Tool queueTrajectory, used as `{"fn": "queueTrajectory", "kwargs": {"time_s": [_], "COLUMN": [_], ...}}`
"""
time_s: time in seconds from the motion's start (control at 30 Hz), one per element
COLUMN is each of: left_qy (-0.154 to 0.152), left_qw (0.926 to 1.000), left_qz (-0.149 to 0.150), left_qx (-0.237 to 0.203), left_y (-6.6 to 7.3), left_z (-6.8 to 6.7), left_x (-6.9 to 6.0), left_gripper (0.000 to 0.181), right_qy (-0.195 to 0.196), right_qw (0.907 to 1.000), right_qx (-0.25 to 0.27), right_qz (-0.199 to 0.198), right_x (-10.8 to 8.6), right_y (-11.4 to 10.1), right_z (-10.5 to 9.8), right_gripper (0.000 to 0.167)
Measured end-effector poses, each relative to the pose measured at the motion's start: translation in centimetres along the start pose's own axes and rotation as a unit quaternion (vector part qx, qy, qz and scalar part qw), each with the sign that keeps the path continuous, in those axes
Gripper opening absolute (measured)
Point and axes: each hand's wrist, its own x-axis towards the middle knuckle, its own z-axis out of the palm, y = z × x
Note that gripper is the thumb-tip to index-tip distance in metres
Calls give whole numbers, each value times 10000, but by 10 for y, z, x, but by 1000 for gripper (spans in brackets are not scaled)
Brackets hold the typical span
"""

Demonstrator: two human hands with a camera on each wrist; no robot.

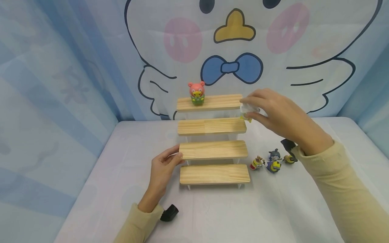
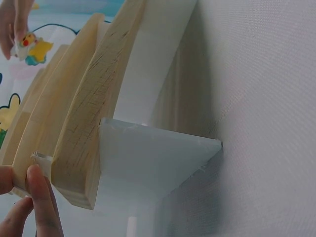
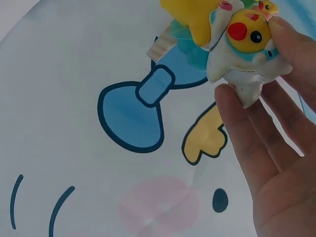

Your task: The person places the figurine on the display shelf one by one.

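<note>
A tiered wooden display stand [image 1: 213,150] with light plank steps and whitish supports stands on the table. My left hand [image 1: 164,167] grips the left end of its second plank from the bottom; in the left wrist view, thumb and fingers [image 2: 42,197] pinch that plank's end. Beside the top plank's right end, my right hand [image 1: 271,113] holds a small figurine [image 1: 250,109] in the air. The right wrist view shows the figurine [image 3: 247,44] with a yellow face, red cheek, white hood, yellow star and teal base. A pink-headed figurine [image 1: 197,93] with a green lower body stands on the top plank.
Several small figurines [image 1: 274,165] sit on the table [image 1: 212,216] right of the stand, one in a red-and-yellow outfit [image 1: 257,163] nearest it. A cartoon-printed cloth [image 1: 258,37] hangs behind, and blue-and-white cloth [image 1: 42,111] lines the left side.
</note>
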Motion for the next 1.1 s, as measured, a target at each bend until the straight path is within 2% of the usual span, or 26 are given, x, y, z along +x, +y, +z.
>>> {"fn": "queueTrajectory", "kwargs": {"time_s": [0.6, 0.83, 1.1], "left_qy": [-15, 2, -7], "left_qw": [9999, 10000, 9999], "left_qz": [-20, -62, -79], "left_qx": [-109, -74, -76], "left_y": [-1, -1, -1], "left_z": [-1, -1, -1], "left_x": [2, 1, 2], "left_gripper": [36, 36, 36], "right_qy": [91, 23, 16], "right_qw": [9999, 10000, 9999], "right_qx": [27, 21, 89], "right_qz": [-126, 55, 89], "right_x": [22, 31, 39], "right_y": [0, -1, -1], "right_z": [-1, -1, 0], "right_gripper": [37, 37, 35]}}
